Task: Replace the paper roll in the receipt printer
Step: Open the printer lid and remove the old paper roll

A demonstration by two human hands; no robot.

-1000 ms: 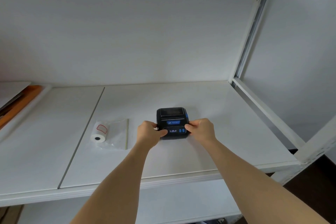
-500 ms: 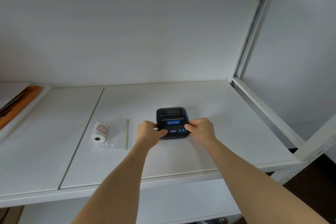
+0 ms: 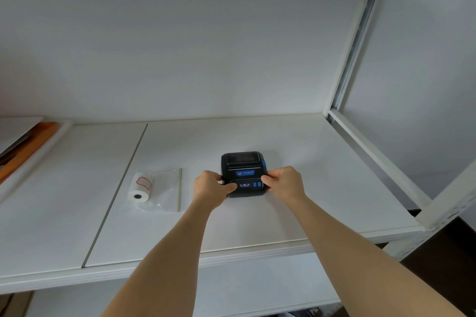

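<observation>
Printer [image 3: 243,174] on shelf [image 3: 322,188], lid closed; left hand [image 3: 210,189] and right hand [image 3: 284,183] grip its sides. Risk: it skids backward if the latch is forced. New roll [image 3: 140,189] lies bagged, left

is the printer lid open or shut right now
Shut: the printer lid lies flat and flush, while the left hand and right hand grip its sides.
</observation>
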